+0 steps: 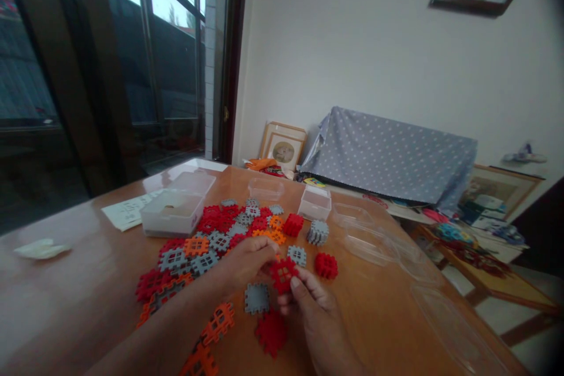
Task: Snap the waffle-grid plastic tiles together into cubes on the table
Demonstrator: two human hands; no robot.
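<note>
My right hand (315,302) grips a red square building tile (283,275) with a windowed middle and notched edges, thumb on its face. From the left, my left hand (253,258) reaches to the tile's far side, its fingers closed; what they pinch is partly hidden. Below the hands lie a grey solid tile (256,298) and a red solid tile (271,333). Just beyond them is a grey windowed tile (296,255). Stacks of red tiles (326,265) and grey tiles (318,232) stand to the right. A loose heap of red, grey and orange tiles (220,220) spreads to the left.
A clear plastic box (173,211) with its lid raised stands at the left, beside a printed sheet (127,211). A small white box (315,202) sits farther back. Clear plastic trays (370,244) line the right side of the wooden table (374,317). Crumpled tissue (42,249) lies far left.
</note>
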